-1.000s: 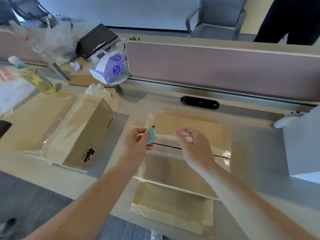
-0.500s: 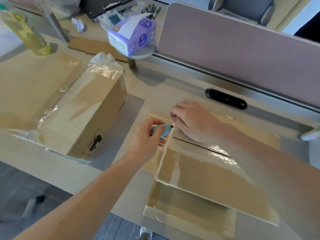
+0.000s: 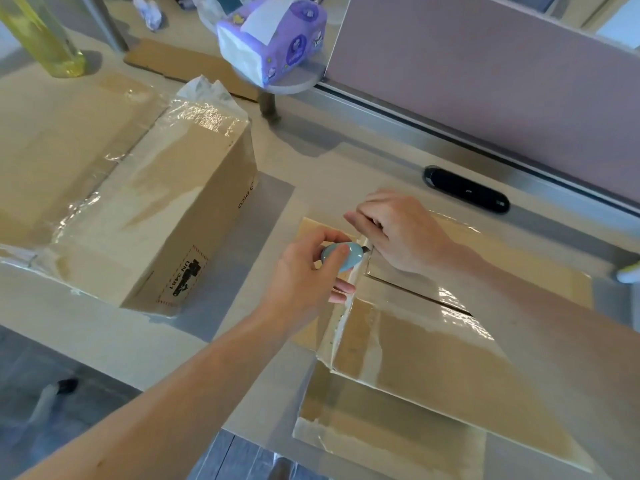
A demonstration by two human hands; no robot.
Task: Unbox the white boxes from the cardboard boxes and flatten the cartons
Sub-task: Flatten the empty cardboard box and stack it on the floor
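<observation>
Carton in hand: a sealed cardboard carton [image 3: 433,344] at the near right of the desk [image 3: 104,341]; glossy clear tape runs over its top and down its left end; the centre seam shows as a dark line, flaps shut.
Left hand: the left hand [image 3: 304,275] grips a small pale-blue box cutter [image 3: 343,256], fingers and thumb curled round it; the tip sits at the carton's far-left corner, on the tape.
Right hand: the right hand [image 3: 401,233] rests on the carton top just beside the cutter, fingers bent; whether it pinches the tape or only steadies the carton I cannot tell.
Under it: a flattened carton sheet [image 3: 381,427] lies beneath, reaching past the desk's near edge; likely one already finished.
Second carton: another cardboard carton [image 3: 166,216] stands at the left middle of the desk, taped and unopened.
Far left: a flat taped cardboard sheet [image 3: 59,140] beside it, seemingly another flattened one.
White boxes: none plainly in view.
Progress: roughly midway by my reading; two sheets flat; this carton at the tape-cutting step, with unpacking and flattening left; the left carton untouched.
Back edge: purple tissue pack [image 3: 273,39]; yellow bottle [image 3: 48,36]; divider panel [image 3: 485,81].
</observation>
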